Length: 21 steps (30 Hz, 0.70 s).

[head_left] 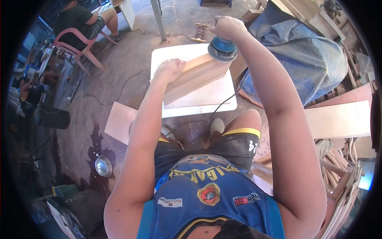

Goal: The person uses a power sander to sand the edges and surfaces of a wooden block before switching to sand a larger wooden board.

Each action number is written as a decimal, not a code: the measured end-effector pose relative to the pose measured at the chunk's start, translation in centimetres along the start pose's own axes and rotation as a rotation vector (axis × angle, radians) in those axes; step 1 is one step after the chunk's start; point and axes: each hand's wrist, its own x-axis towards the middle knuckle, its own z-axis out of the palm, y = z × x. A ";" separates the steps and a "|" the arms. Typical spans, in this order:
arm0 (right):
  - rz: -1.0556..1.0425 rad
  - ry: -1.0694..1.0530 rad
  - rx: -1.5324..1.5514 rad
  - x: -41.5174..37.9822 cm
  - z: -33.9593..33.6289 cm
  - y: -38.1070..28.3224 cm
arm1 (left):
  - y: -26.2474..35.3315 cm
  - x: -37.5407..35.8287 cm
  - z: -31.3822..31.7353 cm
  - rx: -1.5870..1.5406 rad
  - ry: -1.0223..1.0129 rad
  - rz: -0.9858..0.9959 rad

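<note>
A wooden board or block (197, 78) stands on its long edge on a small white table (227, 104), its narrow face upward. My left hand (170, 71) grips its near left end, fingers wrapped over the top edge. A round teal power sander (222, 48) rests on the far right end of that top edge. My right hand (229, 28) is closed round the top of the sander. The sander's underside is hidden. A dark cord (223, 102) runs over the table's right side.
A person (75, 20) sits on a pink chair (81, 47) at the upper left. A blue tarp (294, 59) covers a heap at the right, beside wooden planks (338, 119). A flat panel (120, 121) and metal bowl (103, 166) lie left. Cords cross the floor.
</note>
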 end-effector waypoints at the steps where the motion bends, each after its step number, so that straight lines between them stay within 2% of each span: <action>1: 0.006 -0.002 0.000 -0.1 -0.1 0.2 | 0.0 -0.1 0.0 0.003 -0.005 -0.001; 4: 0.043 -0.057 0.043 -0.1 -0.3 0.8 | 0.1 -0.3 0.0 0.009 0.005 -0.011; 6: 0.024 0.027 0.029 0.2 0.0 1.2 | -0.1 -0.1 0.1 0.001 0.022 -0.001; 8: 0.024 0.011 0.020 0.6 0.1 1.7 | -0.2 -0.1 0.3 0.000 0.029 0.010; 10: 0.024 -0.006 0.011 0.9 0.5 2.3 | 0.7 -0.9 -0.7 -0.027 -0.013 -0.059; 16: 0.014 0.033 -0.018 1.3 0.8 4.0 | 0.4 -0.7 -0.4 -0.019 -0.007 -0.034; 21: 0.011 -0.019 -0.011 1.2 0.4 3.9 | -0.4 -0.1 0.2 0.003 0.024 0.014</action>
